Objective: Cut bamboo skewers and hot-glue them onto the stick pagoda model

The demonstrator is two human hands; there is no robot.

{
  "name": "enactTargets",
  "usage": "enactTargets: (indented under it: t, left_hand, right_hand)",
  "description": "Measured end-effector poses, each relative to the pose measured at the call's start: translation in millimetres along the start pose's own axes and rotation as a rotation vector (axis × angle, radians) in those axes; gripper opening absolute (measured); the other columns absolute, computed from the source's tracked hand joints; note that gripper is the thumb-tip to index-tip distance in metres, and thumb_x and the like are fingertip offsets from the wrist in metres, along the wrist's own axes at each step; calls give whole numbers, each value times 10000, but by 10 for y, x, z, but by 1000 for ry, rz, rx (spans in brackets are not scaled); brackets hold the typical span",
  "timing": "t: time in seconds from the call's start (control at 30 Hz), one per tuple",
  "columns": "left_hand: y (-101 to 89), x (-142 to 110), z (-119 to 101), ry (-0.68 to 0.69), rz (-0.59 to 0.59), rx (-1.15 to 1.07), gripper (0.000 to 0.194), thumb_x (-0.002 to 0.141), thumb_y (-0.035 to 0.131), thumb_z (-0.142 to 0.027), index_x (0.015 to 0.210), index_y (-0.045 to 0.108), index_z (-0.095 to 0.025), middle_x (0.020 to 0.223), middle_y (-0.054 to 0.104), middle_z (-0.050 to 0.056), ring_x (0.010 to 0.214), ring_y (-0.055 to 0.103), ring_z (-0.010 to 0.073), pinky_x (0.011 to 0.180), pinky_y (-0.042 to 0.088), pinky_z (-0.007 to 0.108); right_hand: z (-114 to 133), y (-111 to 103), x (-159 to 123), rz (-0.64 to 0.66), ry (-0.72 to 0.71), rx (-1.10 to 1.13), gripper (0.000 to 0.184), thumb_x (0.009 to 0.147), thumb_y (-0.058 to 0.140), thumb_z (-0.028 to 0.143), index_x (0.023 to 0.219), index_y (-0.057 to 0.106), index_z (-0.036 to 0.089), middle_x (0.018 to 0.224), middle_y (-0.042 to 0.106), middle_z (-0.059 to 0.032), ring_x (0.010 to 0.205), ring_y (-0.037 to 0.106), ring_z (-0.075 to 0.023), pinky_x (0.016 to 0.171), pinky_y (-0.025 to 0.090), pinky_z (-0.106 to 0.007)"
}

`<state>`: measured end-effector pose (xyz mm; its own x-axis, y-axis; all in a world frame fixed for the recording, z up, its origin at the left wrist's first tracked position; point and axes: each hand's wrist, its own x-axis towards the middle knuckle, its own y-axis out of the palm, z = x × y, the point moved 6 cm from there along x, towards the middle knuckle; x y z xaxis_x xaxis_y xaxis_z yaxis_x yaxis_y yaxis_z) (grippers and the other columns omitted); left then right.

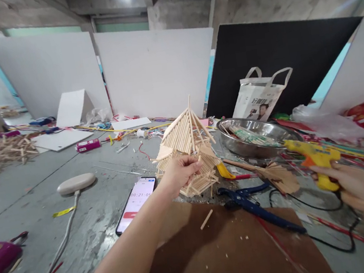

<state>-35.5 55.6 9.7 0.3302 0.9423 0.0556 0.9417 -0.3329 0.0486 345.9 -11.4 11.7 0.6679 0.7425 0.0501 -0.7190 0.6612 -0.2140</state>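
Observation:
In front of me stands a small model house point(181, 132) built of thin wooden sticks, with a pointed roof of stick rows. My left hand point(185, 171) is at its near side, thumb and fingers pinched together. The pale end of a short wooden stick point(199, 157) shows at the fingertips. Off to the right, my right hand point(352, 180) grips a yellow hot glue gun point(320, 157), its nozzle pointing left toward the house. Between the two lie dark blue pliers point(258, 209) with their handles spread. A loose wooden stick point(206, 219) rests on the brown board point(226, 257).
A phone point(137, 203) showing a timer lies beside my left forearm. Behind the glue gun sits a metal basin point(237, 144), with a white bag point(257, 96) farther back. A black cable point(336, 248) loops at right. A white device point(76, 184) trails its cord at left.

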Motion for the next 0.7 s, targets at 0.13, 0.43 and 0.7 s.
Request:
enactTargets:
  t: [0.13,0.43,0.7]
  left_hand:
    - [-5,0,-20,25,-6,41,248,685,568,-374,660,556,-127,511,487,-42,318,266,0,314,151,165]
    - [-43,3,-30,74,-32,100,329,701,520,-429,743,619,-117,542,500,-23,360,292,13,355,177,177]
    - [-101,12,-29,61,-97,96,284,647,577,-413,620,580,-130,484,474,-43,367,296,25,384,208,188]
  right_hand:
    - [471,413,-391,307,-44,214,252,432,743,237,627,593,185,535,544,22,435,497,-92,401,416,-194]
    - [1095,1227,-1162,584,-440,3,194,573,691,274,748,641,206,686,630,-13,457,478,-97,428,435,-261]
    - [1152,1563,-1251,606,-743,-419,318,691,580,387,944,596,196,893,655,-36,845,602,-230,764,495,-371]
